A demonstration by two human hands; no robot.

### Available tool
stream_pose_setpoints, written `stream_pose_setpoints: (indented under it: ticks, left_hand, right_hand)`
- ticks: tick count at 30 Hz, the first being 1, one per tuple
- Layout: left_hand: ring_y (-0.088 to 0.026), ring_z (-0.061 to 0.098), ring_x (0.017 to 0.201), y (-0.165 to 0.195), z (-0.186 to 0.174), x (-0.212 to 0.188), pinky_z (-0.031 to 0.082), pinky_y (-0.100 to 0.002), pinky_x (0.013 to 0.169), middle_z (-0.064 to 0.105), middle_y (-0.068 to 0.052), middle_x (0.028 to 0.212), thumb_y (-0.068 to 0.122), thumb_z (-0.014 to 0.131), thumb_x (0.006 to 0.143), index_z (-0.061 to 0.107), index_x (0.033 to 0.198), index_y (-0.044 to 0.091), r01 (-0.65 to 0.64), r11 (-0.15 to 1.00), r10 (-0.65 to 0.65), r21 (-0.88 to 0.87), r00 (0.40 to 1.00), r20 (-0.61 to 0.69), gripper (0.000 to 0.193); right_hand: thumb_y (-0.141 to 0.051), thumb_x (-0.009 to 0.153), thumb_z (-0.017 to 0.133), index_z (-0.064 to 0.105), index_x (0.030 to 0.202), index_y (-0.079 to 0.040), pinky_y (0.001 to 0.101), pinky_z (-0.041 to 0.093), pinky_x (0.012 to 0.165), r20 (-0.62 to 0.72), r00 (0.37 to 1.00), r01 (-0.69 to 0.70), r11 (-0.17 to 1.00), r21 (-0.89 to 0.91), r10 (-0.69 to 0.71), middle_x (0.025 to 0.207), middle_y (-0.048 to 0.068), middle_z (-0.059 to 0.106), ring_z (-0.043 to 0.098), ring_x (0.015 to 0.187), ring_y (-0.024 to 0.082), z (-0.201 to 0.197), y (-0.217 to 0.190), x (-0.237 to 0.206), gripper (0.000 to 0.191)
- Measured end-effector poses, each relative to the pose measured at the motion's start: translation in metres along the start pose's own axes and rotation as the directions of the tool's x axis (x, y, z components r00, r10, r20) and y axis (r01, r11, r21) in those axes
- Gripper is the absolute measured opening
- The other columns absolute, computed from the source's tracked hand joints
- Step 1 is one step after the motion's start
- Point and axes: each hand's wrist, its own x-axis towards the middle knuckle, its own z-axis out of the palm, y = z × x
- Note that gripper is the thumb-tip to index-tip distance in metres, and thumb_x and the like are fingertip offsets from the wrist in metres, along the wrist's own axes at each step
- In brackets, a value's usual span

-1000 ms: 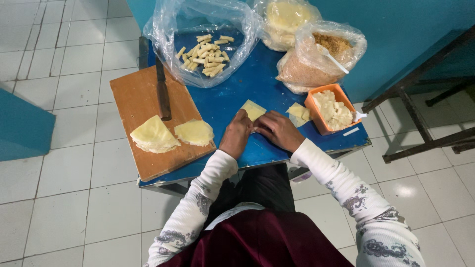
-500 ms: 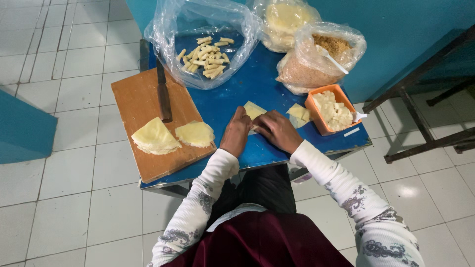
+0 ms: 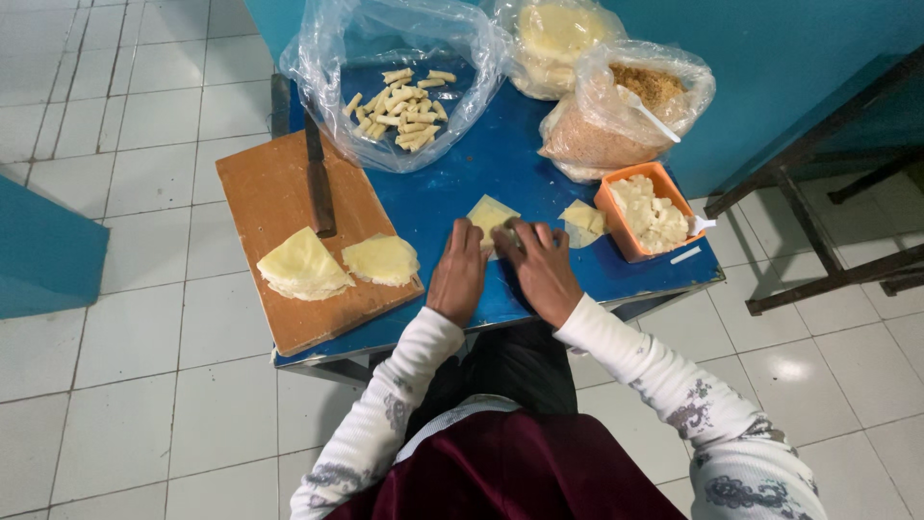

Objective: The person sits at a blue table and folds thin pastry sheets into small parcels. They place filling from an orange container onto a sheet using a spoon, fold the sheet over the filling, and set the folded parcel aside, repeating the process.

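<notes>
We see the pale dough sheet [image 3: 490, 216] lying on the blue table [image 3: 452, 193], under the fingertips of both hands: left hand [image 3: 458, 274] flat and open, right hand [image 3: 544, 270] curled, pinching its near edge.

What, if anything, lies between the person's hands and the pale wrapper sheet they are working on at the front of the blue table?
Nothing visible does. The left hand and right hand already rest on the blue table with their fingertips on the wrapper sheet. The orange tub sits apart, to the right.
</notes>
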Motion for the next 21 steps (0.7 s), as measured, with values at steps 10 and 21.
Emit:
stream_pose_setpoints:
  ticks: [10, 21]
  left_hand:
    - [-0.037, 0.054, 0.124, 0.004, -0.005, -0.028, 0.051, -0.042, 0.099, 0.053, -0.021, 0.137, 0.012, 0.064, 0.095, 0.055, 0.130, -0.006, -0.173, 0.968, 0.157, 0.185, 0.983, 0.095, 0.040]
    - [-0.035, 0.053, 0.126, 0.004, -0.005, -0.029, 0.052, -0.041, 0.099, 0.055, -0.020, 0.134, 0.012, 0.064, 0.094, 0.057, 0.127, -0.006, -0.194, 0.960, 0.185, 0.201, 0.981, 0.063, 0.038]
  right_hand:
    - [0.009, 0.077, 0.061, 0.053, 0.153, -0.024, 0.0469, 0.037, 0.092, 0.131, 0.990, -0.070, 0.992, 0.108, 0.056, 0.144, 0.008, 0.049, 0.048, 0.117, 0.031, 0.004, 0.023, 0.059, 0.083]
    - [-0.024, 0.098, 0.073, 0.058, 0.148, -0.017, 0.0250, 0.055, 0.076, 0.265, 0.936, -0.349, 0.718, 0.603, 0.232, 0.093, 0.007, 0.077, 0.071, 0.079, 0.014, -0.024, 0.028, 0.116, 0.053]
